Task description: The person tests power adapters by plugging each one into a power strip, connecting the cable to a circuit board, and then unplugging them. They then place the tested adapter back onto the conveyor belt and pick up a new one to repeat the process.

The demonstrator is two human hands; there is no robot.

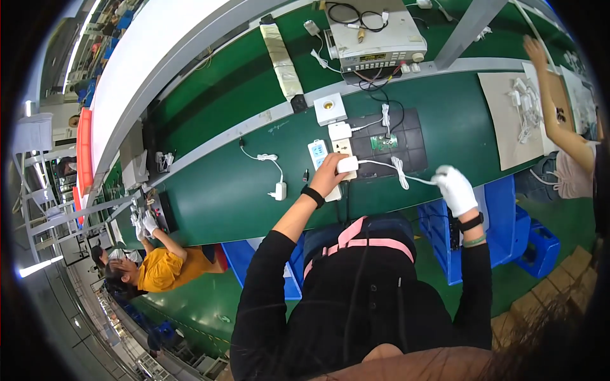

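Observation:
My bare left hand is closed on a white power adapter at the white power strip. Whether its prongs sit in a socket is hidden. From the adapter a white cable, tied in a bundle midway, runs right to my right hand. That hand wears a white glove and is closed around the cable's end near the table's front edge. A second white adapter sits at the strip's far end. Just right of the strip, a green circuit board rests on a dark mat.
A bench instrument stands at the back, with a white box in front. Another adapter lies to the left. Cardboard with white cables lies right. Blue stools stand below the table edge. Co-workers are at both sides.

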